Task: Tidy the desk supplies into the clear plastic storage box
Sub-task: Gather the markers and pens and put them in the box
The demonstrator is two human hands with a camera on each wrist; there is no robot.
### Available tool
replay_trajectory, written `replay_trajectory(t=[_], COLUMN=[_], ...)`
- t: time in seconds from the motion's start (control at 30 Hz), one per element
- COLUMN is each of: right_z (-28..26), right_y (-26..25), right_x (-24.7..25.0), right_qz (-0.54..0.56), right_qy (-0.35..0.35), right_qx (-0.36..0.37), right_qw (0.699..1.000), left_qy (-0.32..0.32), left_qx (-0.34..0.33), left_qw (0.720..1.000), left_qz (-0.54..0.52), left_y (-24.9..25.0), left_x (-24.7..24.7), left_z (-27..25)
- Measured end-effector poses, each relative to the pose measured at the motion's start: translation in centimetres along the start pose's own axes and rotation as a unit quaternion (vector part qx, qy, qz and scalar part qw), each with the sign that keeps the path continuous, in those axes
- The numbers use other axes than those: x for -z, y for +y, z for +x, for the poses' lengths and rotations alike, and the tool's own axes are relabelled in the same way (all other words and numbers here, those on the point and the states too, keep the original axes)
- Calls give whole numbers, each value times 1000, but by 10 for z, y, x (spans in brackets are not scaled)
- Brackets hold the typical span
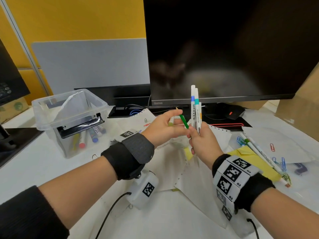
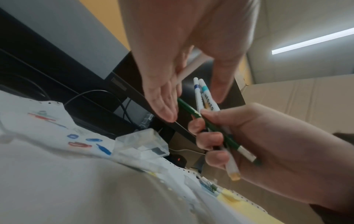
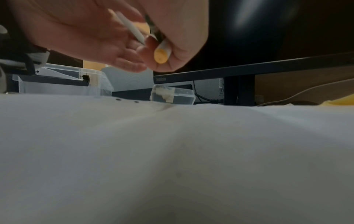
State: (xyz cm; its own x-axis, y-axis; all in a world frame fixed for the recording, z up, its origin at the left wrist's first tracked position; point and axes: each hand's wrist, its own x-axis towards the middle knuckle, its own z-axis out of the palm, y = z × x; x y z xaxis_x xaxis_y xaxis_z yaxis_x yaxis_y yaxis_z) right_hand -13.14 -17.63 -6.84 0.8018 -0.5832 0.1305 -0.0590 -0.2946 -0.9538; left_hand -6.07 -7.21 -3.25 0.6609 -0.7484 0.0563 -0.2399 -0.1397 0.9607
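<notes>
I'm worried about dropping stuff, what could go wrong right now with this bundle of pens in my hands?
The right hand grips several markers plus a green pencil loosely bunched, so one could slip onto the papers. The left hand reaching across might knock the pencil loose. The clear storage box sits off to the left.

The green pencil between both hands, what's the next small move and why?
Probably the left hand lets go, leaving the green pencil in the bundle of white markers that the right hand grips, since the clear plastic storage box stands open to the left.
</notes>
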Motion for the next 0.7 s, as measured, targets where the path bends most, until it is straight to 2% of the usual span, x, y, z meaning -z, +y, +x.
replay_trajectory(t=[0.07, 0.13, 0.27, 0.4, 0.5, 0.6, 0.7], right_z=[1, 2, 4, -2, -5, -9, -17], right_y=[1, 1, 1, -1, -4, -9, -12], right_x=[1, 2, 2, 3, 4, 5, 8], right_qz=[1, 9, 5, -42, -107, -166, -166], right_qy=[9, 31, 56, 37, 32, 26, -14], right_qx=[6, 11, 10, 37, 73, 108, 115], right_qw=[1000, 999, 998, 998, 991, 980, 979], left_qy=[-62, -76, 10, 102, 115, 127, 129], left_qx=[17, 24, 28, -46, -64, -32, 2], left_qw=[998, 996, 996, 993, 989, 987, 981], left_qz=[-19, -43, -82, -33, -73, -91, -143], left_y=[1, 4, 5, -3, -3, -1, 7], left_x=[-2, -4, -12, -27, -42, -51, -51], left_z=[1, 3, 7, 9, 8, 12, 16])
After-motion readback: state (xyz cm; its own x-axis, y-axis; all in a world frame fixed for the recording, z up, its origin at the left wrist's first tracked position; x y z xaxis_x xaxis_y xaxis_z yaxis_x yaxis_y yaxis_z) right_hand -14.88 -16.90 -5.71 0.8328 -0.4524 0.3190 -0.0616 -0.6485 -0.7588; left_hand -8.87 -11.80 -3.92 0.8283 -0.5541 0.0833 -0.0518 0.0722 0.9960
